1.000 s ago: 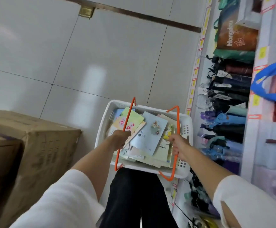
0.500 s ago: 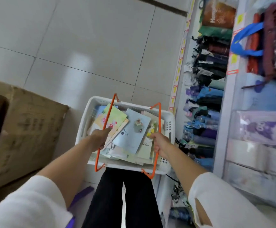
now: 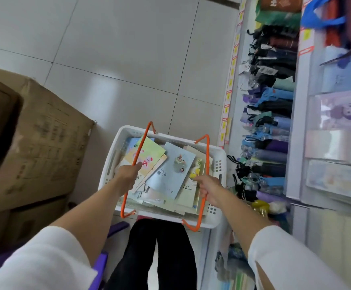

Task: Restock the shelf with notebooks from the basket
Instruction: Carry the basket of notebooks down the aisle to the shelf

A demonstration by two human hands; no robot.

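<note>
The left hand (image 3: 128,174) and right hand (image 3: 209,190) each grip an orange handle (image 3: 207,155) of the basket (image 3: 219,162) of notebooks (image 3: 170,174). Cardboard boxes (image 3: 44,143) crowd its left side. A shelf (image 3: 296,153) of umbrellas (image 3: 275,126) stands to its right.

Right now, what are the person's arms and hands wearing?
Both arms wear loose white sleeves, the left sleeve and right sleeve ending near the elbows, forearms bare. The left hand and right hand are bare: no gloves, watch or bracelet visible.

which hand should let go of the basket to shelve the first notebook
Probably the right hand: it grips the right handle, on the shelf side; the left hand on the left handle could carry the basket.
</note>
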